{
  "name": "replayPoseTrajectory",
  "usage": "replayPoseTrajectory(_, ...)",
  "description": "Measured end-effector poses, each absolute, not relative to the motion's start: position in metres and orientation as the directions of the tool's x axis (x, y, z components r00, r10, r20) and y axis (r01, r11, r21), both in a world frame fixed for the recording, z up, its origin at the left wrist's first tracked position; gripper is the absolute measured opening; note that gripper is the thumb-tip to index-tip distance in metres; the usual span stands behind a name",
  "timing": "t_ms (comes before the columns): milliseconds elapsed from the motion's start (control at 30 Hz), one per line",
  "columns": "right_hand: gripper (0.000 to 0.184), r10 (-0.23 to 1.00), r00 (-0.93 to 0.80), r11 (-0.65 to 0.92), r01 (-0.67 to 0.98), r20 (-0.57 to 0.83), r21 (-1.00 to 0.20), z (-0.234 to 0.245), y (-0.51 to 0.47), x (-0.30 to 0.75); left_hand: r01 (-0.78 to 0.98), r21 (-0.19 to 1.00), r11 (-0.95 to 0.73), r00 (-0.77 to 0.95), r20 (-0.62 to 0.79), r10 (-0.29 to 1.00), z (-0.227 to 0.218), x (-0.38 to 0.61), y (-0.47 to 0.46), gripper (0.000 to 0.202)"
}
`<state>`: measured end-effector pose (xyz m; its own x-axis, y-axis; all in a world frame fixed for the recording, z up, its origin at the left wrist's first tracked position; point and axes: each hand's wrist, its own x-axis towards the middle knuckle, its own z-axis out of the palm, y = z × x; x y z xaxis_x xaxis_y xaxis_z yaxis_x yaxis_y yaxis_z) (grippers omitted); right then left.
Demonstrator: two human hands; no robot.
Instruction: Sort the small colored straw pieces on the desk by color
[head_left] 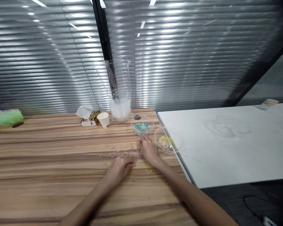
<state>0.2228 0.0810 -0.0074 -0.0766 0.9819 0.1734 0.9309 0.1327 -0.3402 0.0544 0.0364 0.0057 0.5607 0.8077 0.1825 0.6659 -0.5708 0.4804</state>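
Both my hands rest on a wooden table point(49, 157) among several tiny coloured strips point(122, 152) scattered over the wood. My left hand point(120, 166) lies knuckles up with its fingers curled down onto the strips. My right hand point(148, 150) is just beyond it, fingers bent together at the strips; what they pinch is too small to make out. A clear bowl with blue bits point(141, 125) stands behind the right hand. To the right of that hand sits a clear bowl with yellow-green bits point(168, 143), at the table's edge.
A paper cup point(104, 119), crumpled wrappers point(87, 114) and a tall clear bag of white cups point(119, 94) stand at the back by the blinds. A green bag point(7, 117) lies far left. A white table point(226, 150) adjoins on the right, with clear bowls point(226, 125).
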Motion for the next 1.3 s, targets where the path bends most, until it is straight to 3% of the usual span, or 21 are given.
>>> replayPoseTrajectory(333,0.019,0.962,-0.161,0.233,0.907,0.222,-0.352,-0.007,0.077,0.228,0.740,0.361,-0.567,0.558,0.140,0.818,0.007,0.057,0.030,0.013)
replayPoseTrajectory(567,0.013,0.907,-0.229,0.403,0.720,0.354,-0.566,0.006,0.057,0.232,0.739,0.388,-0.550,0.540,0.148,0.829,0.008,0.058,0.030,0.011)
replayPoseTrajectory(800,0.015,0.875,-0.447,0.444,0.587,0.186,-0.677,0.012,0.019,0.254,0.714,0.412,-0.566,0.559,0.153,0.815,0.001,0.058,0.031,0.011)
replayPoseTrajectory(900,0.010,0.849,-0.496,0.465,0.538,0.182,-0.703,0.011,0.015,0.259,0.670,0.422,-0.610,0.598,0.180,0.781,-0.002,0.059,0.031,0.011)
replayPoseTrajectory(1100,0.011,0.907,-0.325,0.418,0.622,0.268,-0.662,0.003,0.048,0.255,0.601,0.459,-0.654,0.639,0.217,0.738,-0.005,0.062,0.031,0.014)
replayPoseTrajectory(1300,0.014,0.948,-0.286,0.312,0.754,0.139,-0.578,0.006,0.072,0.247,0.630,0.505,-0.590,0.611,0.147,0.778,0.004,0.063,0.029,0.015)
